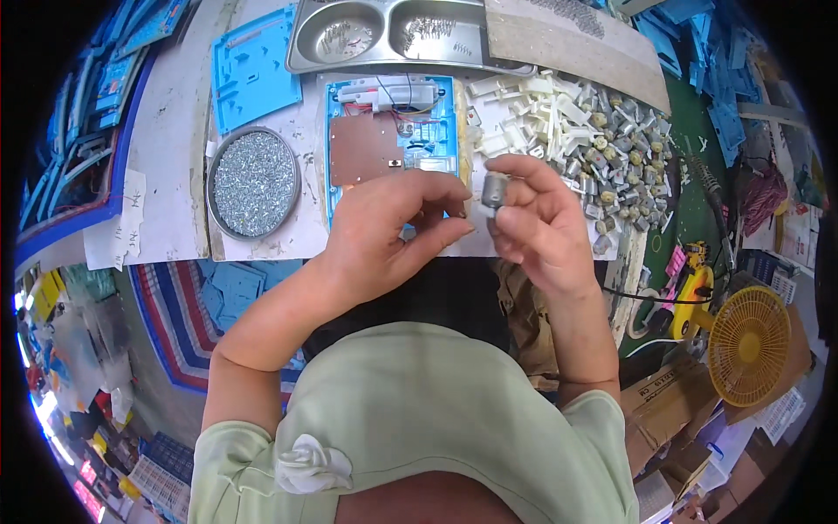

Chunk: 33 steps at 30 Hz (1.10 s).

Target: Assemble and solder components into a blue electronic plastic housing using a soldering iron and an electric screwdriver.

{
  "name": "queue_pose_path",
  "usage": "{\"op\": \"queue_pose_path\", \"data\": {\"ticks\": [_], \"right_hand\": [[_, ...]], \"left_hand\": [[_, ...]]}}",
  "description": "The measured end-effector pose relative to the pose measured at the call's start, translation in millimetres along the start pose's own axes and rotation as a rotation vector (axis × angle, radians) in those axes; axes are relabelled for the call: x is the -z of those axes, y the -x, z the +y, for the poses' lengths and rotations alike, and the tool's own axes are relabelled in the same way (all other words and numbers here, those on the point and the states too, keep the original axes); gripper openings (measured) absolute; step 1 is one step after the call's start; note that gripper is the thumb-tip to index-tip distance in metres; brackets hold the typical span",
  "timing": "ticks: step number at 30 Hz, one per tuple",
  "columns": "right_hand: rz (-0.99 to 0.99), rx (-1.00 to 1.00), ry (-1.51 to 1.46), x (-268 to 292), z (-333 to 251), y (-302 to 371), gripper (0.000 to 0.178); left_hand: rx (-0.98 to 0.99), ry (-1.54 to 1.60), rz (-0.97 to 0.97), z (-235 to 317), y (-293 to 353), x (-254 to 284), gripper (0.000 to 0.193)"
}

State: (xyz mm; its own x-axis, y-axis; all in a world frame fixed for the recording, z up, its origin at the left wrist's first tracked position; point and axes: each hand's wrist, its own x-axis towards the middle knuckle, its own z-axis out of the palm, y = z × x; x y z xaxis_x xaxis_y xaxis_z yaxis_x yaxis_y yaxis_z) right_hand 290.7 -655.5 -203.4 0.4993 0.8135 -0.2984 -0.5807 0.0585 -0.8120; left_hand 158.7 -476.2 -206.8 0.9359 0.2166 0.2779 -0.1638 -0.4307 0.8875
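Note:
A small silver cylindrical motor (494,189) is pinched between the thumb and fingers of my right hand (543,223), just beyond the table's near edge. To its left, my left hand (393,223) hovers over the near part of a blue plastic casing (443,140), fingers bent and thumb apart from the index finger; I see nothing between them. The casing holds a brown board (360,147), a white tube-like part (384,94) and thin coloured wires. My left hand hides the casing's near edge.
A round dish of small metal screws (254,183) stands left, below a blue panel (256,65). A steel tray (436,54) with small metal parts lies behind. White plastic pieces (537,105) and several motors (620,162) are heaped right. A yellow fan (749,345) stands lower right.

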Motion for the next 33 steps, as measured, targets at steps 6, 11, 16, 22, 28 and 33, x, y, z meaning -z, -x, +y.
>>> {"op": "queue_pose_path", "data": {"ticks": [6, 11, 16, 22, 28, 33], "right_hand": [[-0.093, -0.093, -0.011, -1, 3, -6, 0.045], [-0.114, -0.081, 0.09, -3, -2, -7, 0.044], [-0.062, 0.438, 0.829, -6, 7, 0, 0.051], [0.006, 0.544, 0.966, -21, -10, -5, 0.046], [-0.077, 0.764, 1.139, -23, -11, -7, 0.037], [-0.122, 0.693, 1.105, -24, -12, -3, 0.041]], "left_hand": [[0.066, 0.14, 0.062, -3, 6, -3, 0.033], [0.018, 0.144, 0.078, -9, 8, -4, 0.032], [0.147, 0.246, 0.075, -9, 12, -5, 0.032], [-0.205, -0.17, 0.096, -19, 17, 5, 0.03], [-0.262, -0.086, 0.164, -17, 17, 7, 0.028], [-0.304, -0.151, 0.154, -14, 15, 8, 0.027]]}}
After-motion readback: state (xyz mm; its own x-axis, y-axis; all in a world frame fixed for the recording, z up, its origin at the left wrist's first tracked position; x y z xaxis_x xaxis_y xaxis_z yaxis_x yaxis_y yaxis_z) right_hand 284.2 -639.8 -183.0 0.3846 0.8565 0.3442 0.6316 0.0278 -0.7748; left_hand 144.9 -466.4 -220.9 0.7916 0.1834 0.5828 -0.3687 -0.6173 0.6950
